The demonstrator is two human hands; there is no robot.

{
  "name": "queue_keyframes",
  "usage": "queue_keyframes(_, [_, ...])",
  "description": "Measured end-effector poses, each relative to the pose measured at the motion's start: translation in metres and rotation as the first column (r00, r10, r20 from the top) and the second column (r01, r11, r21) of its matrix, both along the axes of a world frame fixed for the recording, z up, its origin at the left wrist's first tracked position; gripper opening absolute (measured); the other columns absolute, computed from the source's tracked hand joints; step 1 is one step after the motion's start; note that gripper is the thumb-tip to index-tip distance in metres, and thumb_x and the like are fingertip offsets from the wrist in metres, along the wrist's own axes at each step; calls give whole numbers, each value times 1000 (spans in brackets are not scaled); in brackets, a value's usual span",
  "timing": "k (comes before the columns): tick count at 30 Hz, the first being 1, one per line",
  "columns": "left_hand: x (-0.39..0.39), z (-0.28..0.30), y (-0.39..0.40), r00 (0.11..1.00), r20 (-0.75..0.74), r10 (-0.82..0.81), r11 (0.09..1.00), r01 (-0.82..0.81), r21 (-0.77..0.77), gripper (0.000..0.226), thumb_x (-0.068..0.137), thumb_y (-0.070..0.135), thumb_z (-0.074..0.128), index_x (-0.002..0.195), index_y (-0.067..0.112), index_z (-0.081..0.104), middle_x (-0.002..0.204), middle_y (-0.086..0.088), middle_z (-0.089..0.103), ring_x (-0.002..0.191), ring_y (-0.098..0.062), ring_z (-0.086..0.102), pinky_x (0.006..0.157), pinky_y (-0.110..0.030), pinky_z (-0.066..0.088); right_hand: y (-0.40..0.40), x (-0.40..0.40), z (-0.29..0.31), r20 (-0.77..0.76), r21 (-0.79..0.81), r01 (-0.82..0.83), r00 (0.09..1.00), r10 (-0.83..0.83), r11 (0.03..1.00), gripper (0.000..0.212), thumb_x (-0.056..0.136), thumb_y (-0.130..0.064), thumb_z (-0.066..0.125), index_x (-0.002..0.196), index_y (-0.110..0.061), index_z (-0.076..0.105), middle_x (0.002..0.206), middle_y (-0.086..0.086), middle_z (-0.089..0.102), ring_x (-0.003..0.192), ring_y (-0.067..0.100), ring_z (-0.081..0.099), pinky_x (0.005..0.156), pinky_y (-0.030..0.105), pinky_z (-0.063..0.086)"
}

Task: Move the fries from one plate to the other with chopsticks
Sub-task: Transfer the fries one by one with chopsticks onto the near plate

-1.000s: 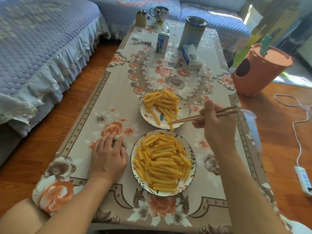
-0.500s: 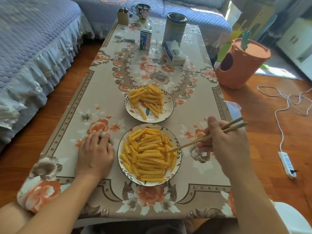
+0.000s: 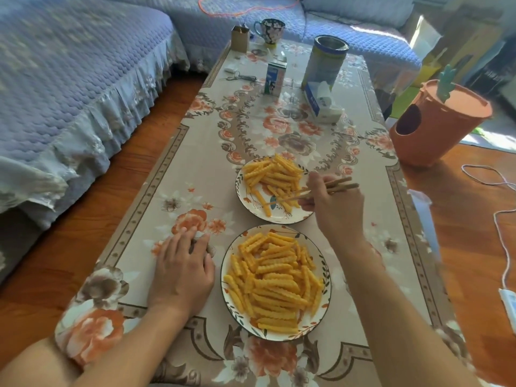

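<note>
Two white patterned plates of crinkle-cut fries stand on the floral tablecloth. The near plate (image 3: 327,289) is heaped with fries (image 3: 275,280). The far plate (image 3: 242,195) holds a smaller pile of fries (image 3: 272,174). My right hand (image 3: 335,208) grips wooden chopsticks (image 3: 315,191) over the far plate's right side; their tips reach down among the fries there. Whether a fry sits between the tips is unclear. My left hand (image 3: 181,269) rests flat on the cloth, just left of the near plate.
A tall tin can (image 3: 325,61), a tissue pack (image 3: 321,103), a small milk carton (image 3: 276,78), keys (image 3: 241,78), a floral mug (image 3: 269,29) and a small box (image 3: 240,37) stand at the table's far end. A sofa runs along the left; an orange bin (image 3: 435,121) is right.
My right hand has moved the chopsticks from the near plate's right rim up to the far plate. The left hand stayed in place. The camera view shifted slightly.
</note>
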State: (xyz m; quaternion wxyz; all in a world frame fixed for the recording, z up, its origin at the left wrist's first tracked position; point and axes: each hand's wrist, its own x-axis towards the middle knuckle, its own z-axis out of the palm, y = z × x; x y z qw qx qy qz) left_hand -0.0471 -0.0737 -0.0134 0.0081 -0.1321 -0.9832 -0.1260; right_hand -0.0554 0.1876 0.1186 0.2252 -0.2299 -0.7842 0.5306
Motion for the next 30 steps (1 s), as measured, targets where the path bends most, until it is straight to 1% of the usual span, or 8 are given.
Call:
queue_keyframes(4, [-1, 0, 1, 1000, 9, 1, 1000, -1, 2, 47, 92, 34, 39, 133, 22, 58, 148, -10, 50, 142, -29, 39, 122, -49, 27, -19, -14, -11, 30, 113, -50, 998, 47, 992, 30, 101, -31, 62, 72, -27, 67, 58, -1, 71, 56, 15, 72, 64, 47, 63])
queue_keyframes(9, [-1, 1, -1, 1000, 9, 10, 1000, -10, -5, 48, 92, 35, 38, 133, 21, 58, 148, -10, 51, 143, -29, 39, 122, -48, 25, -18, -9, -7, 35, 132, -19, 999, 14, 991, 38, 105, -41, 52, 74, -21, 63, 56, 0, 69, 52, 15, 70, 64, 48, 62])
queue_keyframes(11, [-1, 1, 0, 1000, 10, 13, 1000, -13, 0, 48, 91, 35, 38, 133, 21, 59, 147, -11, 51, 142, -29, 40, 121, -49, 27, -12, 0, -1, 19, 85, 16, 1000, -18, 996, 39, 105, -42, 52, 79, -15, 65, 55, 0, 69, 52, 17, 71, 65, 49, 63])
queue_keyframes(13, [-1, 2, 0, 1000, 8, 22, 1000, -22, 3, 48, 91, 35, 40, 134, 21, 58, 147, -11, 52, 141, -30, 41, 120, -50, 28, -4, 13, 10, -5, -21, 58, 998, -58, 998, 39, 106, -38, 52, 83, -10, 65, 58, 3, 69, 54, 21, 72, 64, 48, 64])
queue_keyframes(16, [0, 3, 0, 1000, 4, 23, 1000, -23, -3, 50, 92, 35, 39, 135, 20, 57, 147, -12, 51, 139, -31, 41, 119, -50, 31, 11, 41, 34, -46, -215, 129, 989, -142, 968, 42, 106, -36, 52, 83, -4, 63, 64, 15, 69, 55, 29, 73, 58, 41, 64])
queue_keyframes(18, [1, 4, 1, 1000, -2, 23, 1000, -23, 6, 50, 91, 34, 39, 134, 19, 58, 145, -14, 52, 137, -33, 42, 118, -52, 32, 21, 66, 48, -43, -270, 178, 979, -197, 946, 44, 106, -38, 51, 82, -3, 61, 60, 13, 68, 55, 30, 72, 56, 38, 64])
queue_keyframes(24, [2, 3, 2, 1000, -6, 26, 1000, -26, 6, 51, 91, 34, 37, 135, 18, 58, 144, -15, 52, 137, -35, 42, 116, -54, 33, 28, 130, 50, 22, -259, 235, 971, -238, 937, 47, 106, -39, 50, 81, 1, 59, 56, 13, 67, 50, 30, 71, 52, 39, 63])
queue_keyframes(30, [2, 3, 2, 1000, -2, 23, 1000, -23, -4, 45, 95, 32, 42, 135, 18, 57, 145, -14, 51, 138, -34, 40, 117, -53, 32, 20, 139, 39, 43, -233, 203, 979, -199, 951, 44, 104, -36, 54, 76, -4, 61, 55, 10, 68, 48, 27, 70, 51, 38, 61])
